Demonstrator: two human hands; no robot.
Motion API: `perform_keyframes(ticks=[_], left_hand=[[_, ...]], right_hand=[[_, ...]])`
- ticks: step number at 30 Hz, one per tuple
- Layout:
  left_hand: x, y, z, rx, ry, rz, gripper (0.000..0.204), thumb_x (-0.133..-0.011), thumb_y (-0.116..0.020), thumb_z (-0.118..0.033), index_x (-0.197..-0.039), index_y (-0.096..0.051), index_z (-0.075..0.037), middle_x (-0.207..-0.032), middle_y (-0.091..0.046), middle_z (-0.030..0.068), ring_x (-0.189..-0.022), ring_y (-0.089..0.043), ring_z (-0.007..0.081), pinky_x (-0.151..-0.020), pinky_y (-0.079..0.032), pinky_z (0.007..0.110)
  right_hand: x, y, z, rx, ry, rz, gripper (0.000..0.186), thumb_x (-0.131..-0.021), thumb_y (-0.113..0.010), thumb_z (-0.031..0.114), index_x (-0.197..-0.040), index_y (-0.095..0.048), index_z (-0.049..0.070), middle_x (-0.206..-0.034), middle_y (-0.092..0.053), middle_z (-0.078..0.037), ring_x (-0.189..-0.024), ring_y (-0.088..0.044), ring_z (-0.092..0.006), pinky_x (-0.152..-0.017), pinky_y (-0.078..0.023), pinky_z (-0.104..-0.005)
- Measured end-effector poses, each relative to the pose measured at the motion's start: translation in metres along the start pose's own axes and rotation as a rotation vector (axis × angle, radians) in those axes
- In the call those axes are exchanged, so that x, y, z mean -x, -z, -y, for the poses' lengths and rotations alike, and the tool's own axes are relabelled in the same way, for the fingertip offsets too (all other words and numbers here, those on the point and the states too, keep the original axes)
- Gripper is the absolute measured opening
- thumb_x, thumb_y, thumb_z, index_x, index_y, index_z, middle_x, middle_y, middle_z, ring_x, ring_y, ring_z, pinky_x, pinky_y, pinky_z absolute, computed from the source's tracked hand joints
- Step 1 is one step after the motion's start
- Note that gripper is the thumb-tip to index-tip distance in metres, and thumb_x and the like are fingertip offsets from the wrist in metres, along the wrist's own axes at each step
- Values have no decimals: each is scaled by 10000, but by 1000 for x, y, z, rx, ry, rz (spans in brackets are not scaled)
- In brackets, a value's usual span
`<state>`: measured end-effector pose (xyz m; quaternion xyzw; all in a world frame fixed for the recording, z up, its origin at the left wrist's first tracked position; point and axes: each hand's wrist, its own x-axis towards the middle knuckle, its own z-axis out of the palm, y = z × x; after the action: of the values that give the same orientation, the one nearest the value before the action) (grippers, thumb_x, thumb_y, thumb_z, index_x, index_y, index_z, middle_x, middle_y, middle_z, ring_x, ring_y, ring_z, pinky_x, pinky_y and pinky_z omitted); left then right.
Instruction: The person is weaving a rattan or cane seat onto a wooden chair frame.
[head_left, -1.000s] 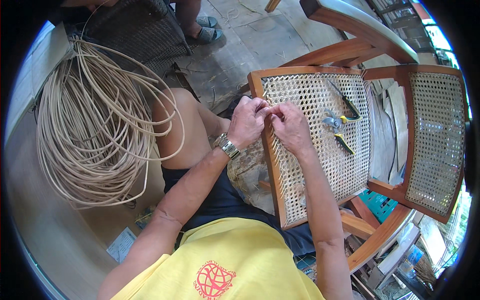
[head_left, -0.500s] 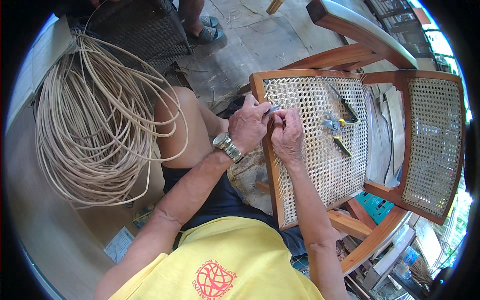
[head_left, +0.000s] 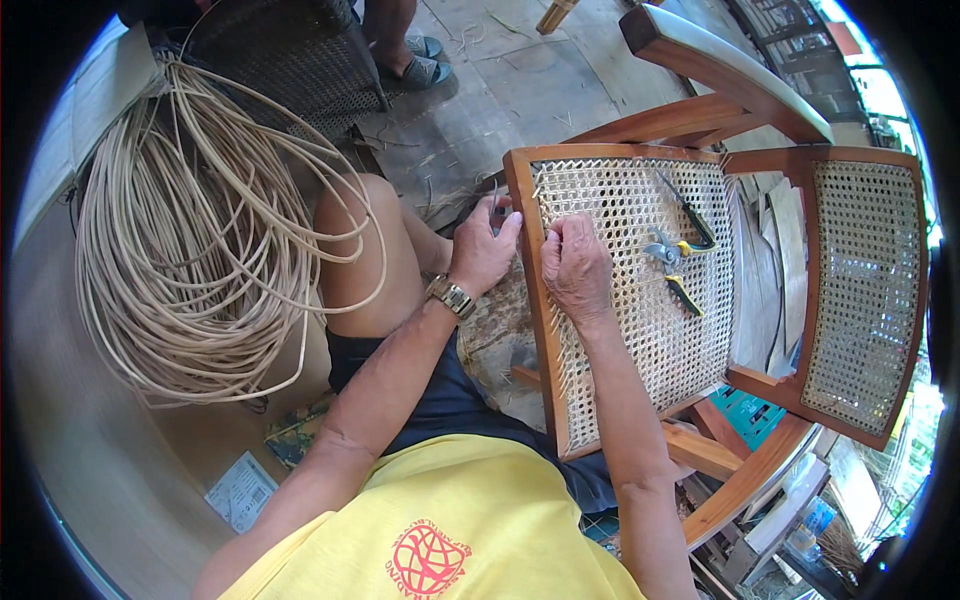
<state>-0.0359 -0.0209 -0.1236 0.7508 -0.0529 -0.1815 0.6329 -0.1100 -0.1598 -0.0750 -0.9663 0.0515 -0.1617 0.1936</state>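
A wooden chair lies tipped in front of me, its woven cane seat facing up. Just off the seat frame's left edge, my left hand is closed around a thin grey blade-like tool, most of which the fingers hide. My right hand rests over the cane weave beside that same edge, fingers curled; whatever they pinch is hidden. Short cane ends stick up along the wooden rail. On the seat, right of my right hand, lie yellow-and-black pruning shears and a dark pointed tool.
A big coil of rattan cane hangs at the left over a cardboard box. The chair's caned backrest stands at the right, an armrest juts out at the top. A person's sandalled foot is on the floor beyond.
My left hand has drawn back left from the seat edge with the blade-like tool, which now points upward. My right hand stays near its place, turned slightly with fingers more curled.
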Motion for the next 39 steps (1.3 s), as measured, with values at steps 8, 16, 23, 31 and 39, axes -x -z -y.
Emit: perform_keyframes(ticks=[8,16,23,31,39], left_hand=[[0,-8,21,-21,57,38,291,-948,-653,-249,-1156,-629,-46,-900,-744,148,-826,-734,258,-761,-556,387],[-2,-13,33,171,173,99,220,-1019,-601,-154,-1174,-588,2,-1004,-696,33,-863,-677,89,-774,-547,252],[-1,-14,33,134,154,112,237,-1014,-607,-149,-1191,-578,5,-979,-693,27,-866,-660,77,-775,-532,240],[3,-10,16,155,181,116,278,-1006,-610,-178,-1209,-584,12,-979,-684,31,-881,-632,81,-788,-504,256],[32,-11,-9,-11,49,-46,408,-908,-716,-284,-1149,-553,2,-951,-649,56,-833,-600,117,-774,-501,292]], right_hand=[[-7,6,9,115,-64,136,93,-901,-604,111,-955,-557,52,-904,-570,-137,-748,-635,-331,-649,-523,-440],[-33,27,-23,-627,-586,384,78,-900,-713,72,-877,-694,0,-731,-702,-39,-656,-660,-74,-608,-538,-247],[-37,25,-22,-578,-580,460,104,-891,-740,72,-850,-668,10,-744,-668,-23,-633,-616,-71,-595,-513,-223],[-43,30,-17,-369,-519,487,153,-867,-719,153,-916,-683,12,-783,-697,-109,-725,-673,-194,-701,-544,-348],[-27,50,-26,-392,-54,416,179,-871,-687,30,-1041,-696,82,-954,-609,-89,-823,-676,-240,-730,-550,-364]])
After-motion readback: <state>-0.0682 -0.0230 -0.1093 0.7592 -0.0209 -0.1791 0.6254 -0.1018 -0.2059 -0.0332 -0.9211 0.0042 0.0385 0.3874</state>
